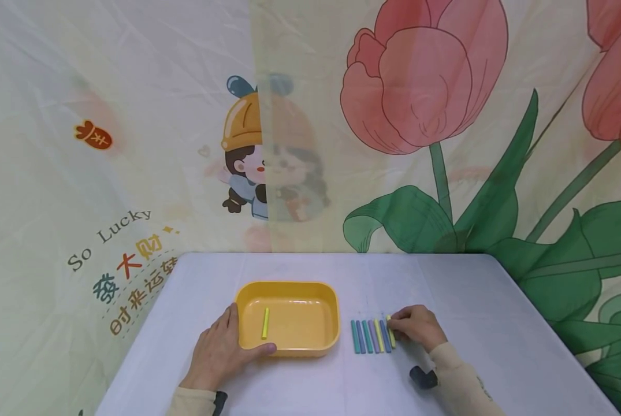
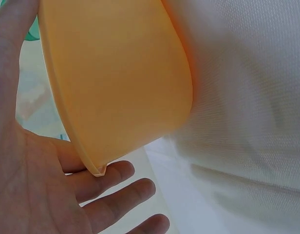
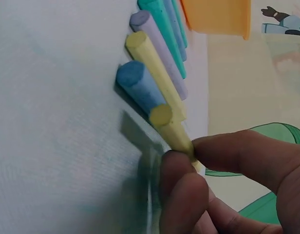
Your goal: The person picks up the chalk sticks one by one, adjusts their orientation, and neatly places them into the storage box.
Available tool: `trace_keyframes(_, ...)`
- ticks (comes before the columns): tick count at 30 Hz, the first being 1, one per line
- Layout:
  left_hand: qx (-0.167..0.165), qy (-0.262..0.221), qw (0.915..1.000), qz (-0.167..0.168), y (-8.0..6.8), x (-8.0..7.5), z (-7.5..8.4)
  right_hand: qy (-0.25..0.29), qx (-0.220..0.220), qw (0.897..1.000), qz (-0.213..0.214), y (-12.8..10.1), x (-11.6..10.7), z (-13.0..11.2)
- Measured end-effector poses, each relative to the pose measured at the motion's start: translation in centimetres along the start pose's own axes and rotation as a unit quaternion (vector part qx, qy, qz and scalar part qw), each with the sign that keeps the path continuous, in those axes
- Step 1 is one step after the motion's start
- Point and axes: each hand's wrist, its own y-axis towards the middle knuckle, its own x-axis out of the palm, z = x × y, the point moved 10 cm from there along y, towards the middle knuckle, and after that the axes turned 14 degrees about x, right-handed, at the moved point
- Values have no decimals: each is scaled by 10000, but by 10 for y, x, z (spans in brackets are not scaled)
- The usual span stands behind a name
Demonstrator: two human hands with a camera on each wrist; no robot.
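My left hand [image 1: 216,351] rests against the left end of a yellow-orange plastic tray [image 1: 302,323], its thumb along the near side. In the left wrist view the fingers [image 2: 123,197] are fairly straight beside the tray's corner. A yellow chalk stick [image 1: 266,323] lies inside the tray. Right of the tray, my right hand [image 1: 419,325] pinches the far end of another yellow chalk stick [image 3: 172,129] between thumb and fingertips. That stick is at the right end of a row, beside a blue chalk stick [image 3: 139,85].
The row continues leftward with a yellow stick [image 3: 152,68], a purple stick [image 3: 157,48], and green and blue ones near the tray. A white cloth [image 1: 300,387] covers the table. Behind its far edge hangs a curtain [image 1: 300,231] printed with tulips.
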Motion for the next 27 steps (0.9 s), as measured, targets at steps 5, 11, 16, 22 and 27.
trace_keyframes(5, -11, 6, 10000, -11, 0, 1, 0, 455, 44, 9990, -5, 3, -4, 1)
trace_keyframes(11, -56, -4, 10000, -33, 0, 3, -1, 784, 80, 9968, -103, 5, -2, 2)
trace_keyframes(16, -93, -39, 9999, -60, 0, 4, -1, 1118, 142, 9934, -233, 5, 4, -2)
trace_keyframes(22, -130, -75, 9999, -75, -1, 3, -1, 1592, 79, 9863, -414, 0, 16, -7)
trace_keyframes(27, -103, -91, 9999, -55, -1, 2, -1, 1871, -8, 9807, -574, -7, 24, -14)
